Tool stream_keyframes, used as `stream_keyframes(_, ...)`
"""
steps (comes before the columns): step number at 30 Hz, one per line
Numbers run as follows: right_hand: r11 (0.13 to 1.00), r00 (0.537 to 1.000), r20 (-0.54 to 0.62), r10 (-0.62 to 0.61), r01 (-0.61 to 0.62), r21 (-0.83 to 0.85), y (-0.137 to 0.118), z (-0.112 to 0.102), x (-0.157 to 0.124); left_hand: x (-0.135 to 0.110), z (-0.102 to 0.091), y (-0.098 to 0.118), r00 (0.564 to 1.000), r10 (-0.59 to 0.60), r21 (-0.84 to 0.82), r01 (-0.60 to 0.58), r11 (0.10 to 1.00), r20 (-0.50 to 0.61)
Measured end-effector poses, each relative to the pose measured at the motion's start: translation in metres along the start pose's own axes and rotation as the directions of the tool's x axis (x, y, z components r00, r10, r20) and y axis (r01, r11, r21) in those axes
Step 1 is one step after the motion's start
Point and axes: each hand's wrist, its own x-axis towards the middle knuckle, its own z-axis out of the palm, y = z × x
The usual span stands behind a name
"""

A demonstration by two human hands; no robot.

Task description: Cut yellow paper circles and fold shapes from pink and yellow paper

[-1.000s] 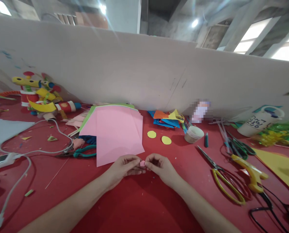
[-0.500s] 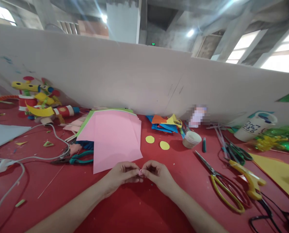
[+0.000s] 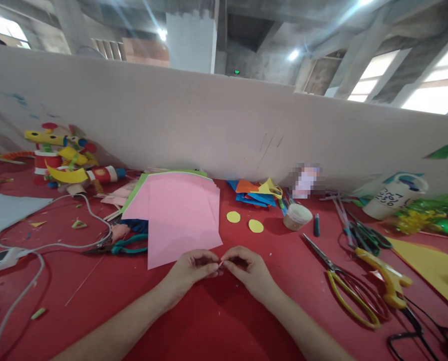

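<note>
Close together over the red table (image 3: pixel 216 321), my left hand (image 3: pixel 194 271) and my right hand (image 3: pixel 248 271) pinch a small pink piece of paper (image 3: pixel 221 263) between their fingertips. Most of that piece is hidden by the fingers. Just beyond my left hand lies a stack of pink paper sheets (image 3: pixel 182 215). Two yellow paper discs (image 3: pixel 233 217) rest flat on the table, past my right hand.
To the right lie yellow- and red-handled scissors (image 3: pixel 337 281), a yellow glue gun (image 3: pixel 387 278) and a small tub (image 3: pixel 297 216). At left are teal-handled pliers (image 3: pixel 128 244), a white cable (image 3: pixel 58 245) and paper-cup figures (image 3: pixel 47 160). A white partition (image 3: pixel 209 120) stands behind.
Between the fingertips, the pink paper piece has turned and shows a narrower edge. Both hands stay together in nearly the same spot. The camera view has shifted slightly.
</note>
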Motion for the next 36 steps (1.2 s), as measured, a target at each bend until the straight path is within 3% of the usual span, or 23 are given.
stream_keyframes(5, 0.99, 0.997, 0.003, -0.08, 0.08, -0.112, -0.0036, 0.0003, -0.001, 0.0016, -0.0041, -0.0026, 0.998, 0.047, 0.086, -0.05, 0.995, 0.031)
stream_keyframes(14, 0.985, 0.996, 0.01, -0.09, 0.091, -0.147, -0.0023, -0.0004, -0.002, 0.0015, -0.0019, -0.0004, 0.996, 0.087, 0.176, -0.088, 0.98, 0.013)
stream_keyframes(22, 0.985, 0.991, -0.019, 0.134, -0.131, 0.11, -0.0034, 0.0007, -0.0006, 0.0042, -0.0006, 0.0014, 0.967, 0.243, 0.254, -0.218, 0.942, -0.07)
stream_keyframes(31, 0.965, 0.977, 0.043, 0.208, -0.212, 0.151, -0.0027, 0.0054, -0.0001, -0.0005, -0.0019, -0.0045, 0.933, 0.356, 0.453, -0.336, 0.825, 0.044)
stream_keyframes(36, 0.965, 0.975, 0.027, 0.22, -0.221, 0.14, 0.0002, 0.0069, -0.001, 0.0004, -0.002, -0.0048, 0.916, 0.392, 0.464, -0.384, 0.799, 0.082)
